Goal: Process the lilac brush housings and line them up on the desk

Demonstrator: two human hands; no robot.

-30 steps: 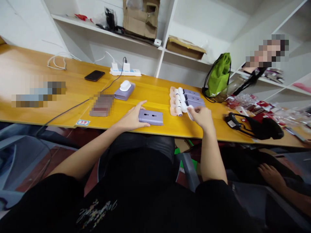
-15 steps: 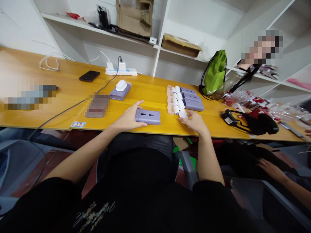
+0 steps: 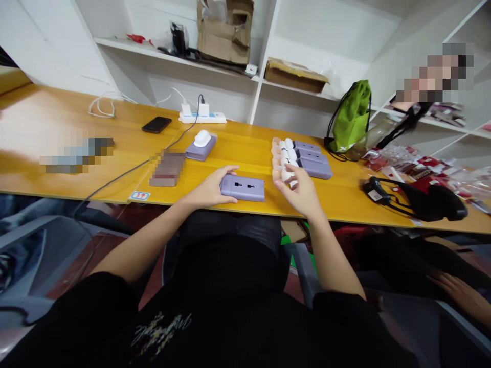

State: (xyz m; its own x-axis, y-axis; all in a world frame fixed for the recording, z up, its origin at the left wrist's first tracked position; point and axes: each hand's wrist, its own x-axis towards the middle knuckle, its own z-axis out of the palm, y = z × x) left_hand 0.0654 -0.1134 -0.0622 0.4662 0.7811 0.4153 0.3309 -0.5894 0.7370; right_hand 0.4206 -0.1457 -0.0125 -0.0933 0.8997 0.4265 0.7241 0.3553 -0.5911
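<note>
A small purple box (image 3: 251, 194) with two black marks on its top lies at the table's front edge. My left hand (image 3: 207, 191) holds its left end, thumb along the near side and fingers over the far side. To the right, my right hand (image 3: 301, 194) hovers with thumb and fingers apart, holding nothing that I can see. Just beyond it stands a row of small white rounded pieces (image 3: 288, 145) beside pale peach pieces (image 3: 275, 148); the fingers partly hide its near end. Several more purple boxes (image 3: 316, 166) lie right of that row.
A purple box (image 3: 199, 152) carries a white rounded case (image 3: 202, 138). Behind are a phone (image 3: 156, 124) and a power strip (image 3: 203, 118) with a dark cable. To the right are a green bag (image 3: 351, 117), a black strapped device (image 3: 418, 197) and a co-worker's hand (image 3: 456, 286).
My right hand has moved left, off the near end of the white row, and its fingers have spread. My left hand stays on the purple box. The whole view has shifted slightly.
</note>
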